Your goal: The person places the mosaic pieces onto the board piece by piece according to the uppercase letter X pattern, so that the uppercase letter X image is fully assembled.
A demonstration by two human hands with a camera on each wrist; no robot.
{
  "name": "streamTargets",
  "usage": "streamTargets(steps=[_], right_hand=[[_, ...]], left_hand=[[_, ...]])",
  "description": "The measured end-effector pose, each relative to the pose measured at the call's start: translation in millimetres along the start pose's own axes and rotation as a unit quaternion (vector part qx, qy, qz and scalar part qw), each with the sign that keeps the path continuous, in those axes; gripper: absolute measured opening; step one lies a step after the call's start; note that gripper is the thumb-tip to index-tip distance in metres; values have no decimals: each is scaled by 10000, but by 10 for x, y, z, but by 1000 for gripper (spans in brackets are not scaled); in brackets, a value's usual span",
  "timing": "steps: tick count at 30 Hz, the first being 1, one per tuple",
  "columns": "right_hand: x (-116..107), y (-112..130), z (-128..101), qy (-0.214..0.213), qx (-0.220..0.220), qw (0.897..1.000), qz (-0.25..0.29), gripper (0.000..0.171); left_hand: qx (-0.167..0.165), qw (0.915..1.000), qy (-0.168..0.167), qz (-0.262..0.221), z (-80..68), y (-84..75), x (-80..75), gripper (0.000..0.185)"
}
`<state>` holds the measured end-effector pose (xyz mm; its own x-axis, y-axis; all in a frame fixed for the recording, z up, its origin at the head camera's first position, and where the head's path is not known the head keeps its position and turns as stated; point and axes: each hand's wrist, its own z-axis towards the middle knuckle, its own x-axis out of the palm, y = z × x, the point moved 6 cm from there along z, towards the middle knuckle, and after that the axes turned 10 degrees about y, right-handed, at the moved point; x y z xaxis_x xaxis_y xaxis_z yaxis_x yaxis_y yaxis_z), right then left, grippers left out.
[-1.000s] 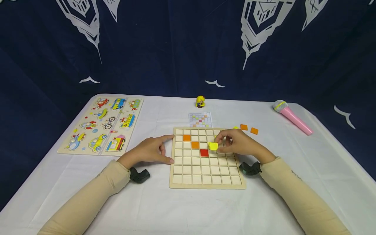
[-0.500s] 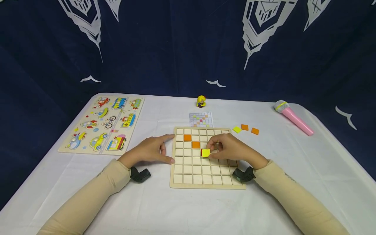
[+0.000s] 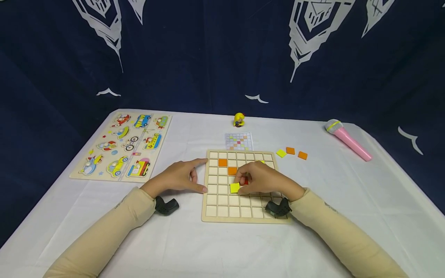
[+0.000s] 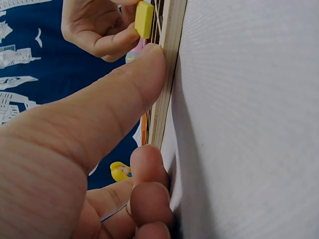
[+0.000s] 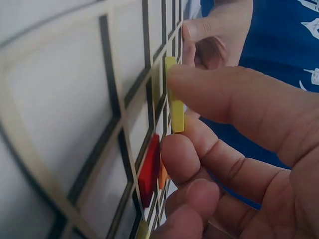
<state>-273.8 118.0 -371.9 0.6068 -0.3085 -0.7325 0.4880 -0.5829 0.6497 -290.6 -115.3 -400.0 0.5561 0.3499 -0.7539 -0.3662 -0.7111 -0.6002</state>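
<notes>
A wooden grid board (image 3: 215, 218) lies on the white table. Two orange tiles (image 3: 223, 162) and a red tile (image 3: 245, 180) sit in its cells. My right hand (image 3: 259, 179) pinches a yellow tile (image 3: 235, 188) (image 4: 144, 19) (image 5: 174, 107) just over the board, below and left of the red tile (image 5: 149, 169). My left hand (image 3: 180, 178) rests on the table with thumb and fingers against the board's left edge (image 4: 167, 74), holding it steady.
Loose yellow tile (image 3: 281, 153) and two orange tiles (image 3: 296, 153) lie right of the board. A pattern card (image 3: 238, 141) and a small yellow figure (image 3: 238, 120) sit behind it. A vehicle puzzle (image 3: 123, 145) lies at left, a pink toy microphone (image 3: 347, 139) at right.
My right hand has carried the yellow tile leftward and toward me across the board, from right of the red tile to below and left of it. The left hand stayed put.
</notes>
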Motion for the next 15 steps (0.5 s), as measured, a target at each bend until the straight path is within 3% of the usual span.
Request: streamTargets(steps=[6, 15], right_hand=[[37, 12, 26, 74, 118, 9999, -69, 18], [25, 51, 21, 87, -42, 9998, -157, 19]], left_hand=[[19, 10000, 10, 14, 7, 1, -3, 100], [-10, 10000, 22, -55, 2, -9, 1, 100]])
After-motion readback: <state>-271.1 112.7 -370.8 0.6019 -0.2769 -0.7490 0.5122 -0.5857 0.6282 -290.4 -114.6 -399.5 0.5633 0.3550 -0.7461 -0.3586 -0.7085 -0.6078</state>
